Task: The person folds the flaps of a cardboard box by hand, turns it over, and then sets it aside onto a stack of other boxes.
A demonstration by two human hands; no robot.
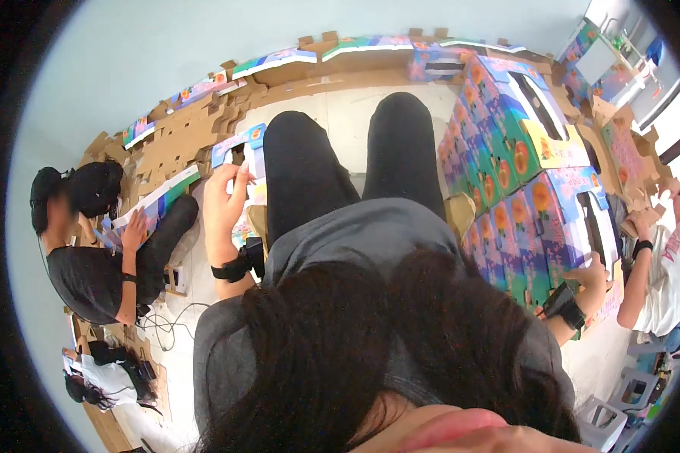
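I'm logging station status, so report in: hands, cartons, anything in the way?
Left hand at blue-topped fruit-print carton, grip unclear. Right hand at lower end of fruit-print carton stack. Knees between carton and stack.

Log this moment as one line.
left hand: at box by left knee | right hand: on lower carton | upper carton: stacked above | co-worker: at left, touching cardboard

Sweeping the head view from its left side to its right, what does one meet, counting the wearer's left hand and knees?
Co-worker in dark clothes → wearer's left hand → wearer's left knee → wearer's right knee → stacked printed boxes → co-worker in a white top.
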